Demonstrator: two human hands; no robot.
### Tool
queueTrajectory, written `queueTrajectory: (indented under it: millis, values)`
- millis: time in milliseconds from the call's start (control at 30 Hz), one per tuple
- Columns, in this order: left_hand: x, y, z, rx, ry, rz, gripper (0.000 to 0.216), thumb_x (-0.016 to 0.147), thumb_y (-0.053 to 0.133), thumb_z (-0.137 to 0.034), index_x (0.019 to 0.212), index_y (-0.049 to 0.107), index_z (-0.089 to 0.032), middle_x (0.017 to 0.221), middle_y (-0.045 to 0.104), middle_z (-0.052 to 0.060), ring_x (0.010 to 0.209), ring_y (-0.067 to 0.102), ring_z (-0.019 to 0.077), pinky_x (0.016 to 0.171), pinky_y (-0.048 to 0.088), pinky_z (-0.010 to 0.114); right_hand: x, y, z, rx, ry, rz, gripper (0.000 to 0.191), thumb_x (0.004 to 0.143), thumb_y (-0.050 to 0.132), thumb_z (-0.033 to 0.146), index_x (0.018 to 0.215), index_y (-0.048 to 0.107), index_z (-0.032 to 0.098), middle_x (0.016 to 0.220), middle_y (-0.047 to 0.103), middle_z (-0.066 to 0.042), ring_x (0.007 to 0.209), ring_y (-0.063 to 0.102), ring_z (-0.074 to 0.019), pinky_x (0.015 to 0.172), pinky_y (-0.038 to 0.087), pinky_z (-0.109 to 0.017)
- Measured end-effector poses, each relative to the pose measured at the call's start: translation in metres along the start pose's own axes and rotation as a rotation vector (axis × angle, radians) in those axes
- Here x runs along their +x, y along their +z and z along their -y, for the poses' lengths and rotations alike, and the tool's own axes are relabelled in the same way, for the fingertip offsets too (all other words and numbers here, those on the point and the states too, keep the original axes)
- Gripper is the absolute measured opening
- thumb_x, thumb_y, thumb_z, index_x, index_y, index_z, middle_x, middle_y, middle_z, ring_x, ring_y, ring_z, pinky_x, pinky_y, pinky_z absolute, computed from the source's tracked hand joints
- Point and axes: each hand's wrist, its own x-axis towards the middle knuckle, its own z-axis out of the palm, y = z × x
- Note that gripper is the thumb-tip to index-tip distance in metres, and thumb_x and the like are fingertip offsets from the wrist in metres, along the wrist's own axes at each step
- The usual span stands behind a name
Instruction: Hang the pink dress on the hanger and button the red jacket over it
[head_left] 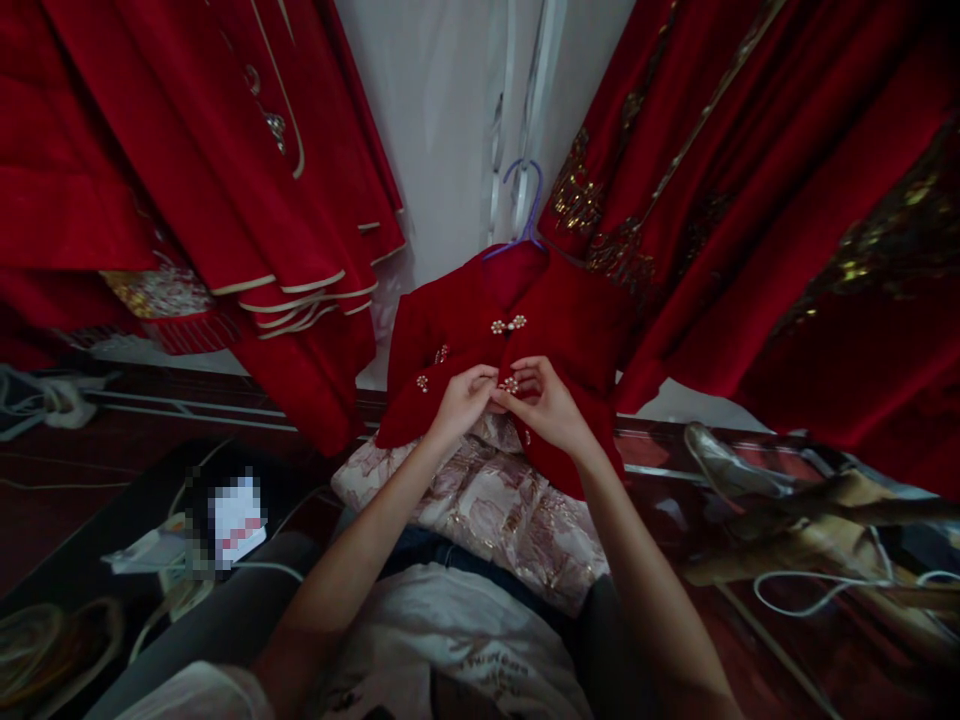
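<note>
A small red jacket [570,330] on a purple hanger [525,200] lies in front of me, over a pale floral cushion [495,500]. Pearl clasps run down its front; the top clasp [508,324] is fastened. My left hand [465,397] and my right hand [544,400] meet at the second clasp [511,384], fingers pinched on the clasp and the jacket's front edges. Another pearl ornament [422,383] shows on the jacket's left sleeve.
Red embroidered garments hang at the left [187,150] and right [750,200], with white fabric [450,120] between them. Cables [45,395] and a white device [150,550] lie at the left. Gold shoes [787,500] and a white cord [825,590] sit at the right.
</note>
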Motion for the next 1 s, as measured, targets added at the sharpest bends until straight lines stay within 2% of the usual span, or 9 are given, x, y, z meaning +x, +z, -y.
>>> queueTrajectory:
  millis: [133,300,467,600,667,800,867,933,1000]
  values:
    - [-0.015,-0.022,-0.004,0.364,0.18,-0.066,0.022,0.08,0.063,-0.031,0.099,0.063,-0.021,0.071,0.06,0.0,0.064,0.059,0.0141,0.064,0.052,0.028,0.004,0.0,-0.003,0.127,0.054,-0.028,0.04,0.067,0.076,0.035,0.096,0.051,0.023,0.081,0.063,-0.001,0.074,0.064,-0.0161,0.07,0.056,-0.032]
    - [-0.039,-0.066,0.018,0.91,0.262,-0.263,0.076,0.058,0.074,-0.016,0.129,0.049,-0.023,0.127,0.05,0.011,0.119,0.048,0.03,0.1,0.042,0.047,0.005,-0.018,0.011,0.243,0.043,-0.036,0.046,0.066,0.078,0.03,0.103,0.052,0.025,0.08,0.062,0.002,0.077,0.064,-0.0143,0.077,0.054,-0.031]
    - [-0.046,-0.105,0.022,0.776,0.056,-0.165,0.025,0.077,0.045,-0.014,0.092,0.064,-0.017,0.085,0.064,0.003,0.081,0.061,0.0176,0.078,0.047,0.028,0.002,-0.034,0.027,0.285,0.029,0.031,0.032,0.07,0.078,0.028,0.098,0.063,0.024,0.092,0.066,0.001,0.086,0.063,-0.0122,0.084,0.051,-0.028]
    - [-0.048,-0.097,-0.015,0.553,0.131,-0.174,0.027,0.081,0.037,-0.019,0.08,0.064,-0.016,0.065,0.058,-0.002,0.061,0.052,0.0124,0.059,0.041,0.021,0.0,-0.036,0.027,0.31,0.079,0.037,0.021,0.071,0.078,0.028,0.088,0.068,0.023,0.09,0.069,0.0,0.083,0.064,-0.0125,0.082,0.051,-0.029]
    - [-0.052,-0.081,-0.028,0.52,0.161,-0.006,0.029,0.082,0.037,-0.018,0.082,0.066,-0.016,0.07,0.062,-0.001,0.065,0.055,0.0124,0.063,0.043,0.021,-0.001,-0.035,0.028,0.324,0.075,0.039,0.022,0.07,0.079,0.028,0.089,0.068,0.023,0.09,0.069,0.0,0.083,0.064,-0.0124,0.083,0.051,-0.029]
    - [-0.064,-0.051,-0.021,0.605,0.147,0.528,0.029,0.083,0.046,-0.015,0.099,0.069,-0.02,0.093,0.069,0.002,0.087,0.062,0.0145,0.081,0.046,0.024,-0.003,-0.034,0.035,0.332,0.032,0.062,0.031,0.071,0.078,0.028,0.1,0.068,0.026,0.094,0.068,0.001,0.086,0.063,-0.0109,0.085,0.051,-0.027]
    - [-0.065,-0.045,-0.012,0.616,0.137,0.639,0.027,0.084,0.053,-0.019,0.106,0.068,-0.021,0.098,0.069,0.003,0.089,0.063,0.0151,0.083,0.047,0.025,-0.003,-0.036,0.037,0.303,0.032,0.073,0.037,0.072,0.077,0.029,0.108,0.067,0.027,0.097,0.068,0.001,0.088,0.063,-0.0115,0.087,0.051,-0.028]
    - [-0.059,-0.045,-0.005,0.583,0.123,0.553,0.023,0.087,0.054,-0.023,0.105,0.067,-0.021,0.097,0.068,0.004,0.084,0.063,0.0141,0.077,0.049,0.025,-0.003,-0.038,0.036,0.271,0.048,0.087,0.035,0.073,0.077,0.031,0.106,0.068,0.026,0.102,0.069,-0.001,0.091,0.064,-0.0129,0.089,0.051,-0.03]
    - [-0.044,-0.052,-0.002,0.559,0.15,0.282,0.018,0.087,0.053,-0.024,0.098,0.066,-0.019,0.095,0.066,0.005,0.079,0.062,0.0127,0.071,0.05,0.024,-0.003,-0.039,0.034,0.26,0.06,0.087,0.029,0.073,0.077,0.032,0.1,0.069,0.025,0.104,0.069,-0.002,0.091,0.064,-0.0138,0.089,0.051,-0.031]
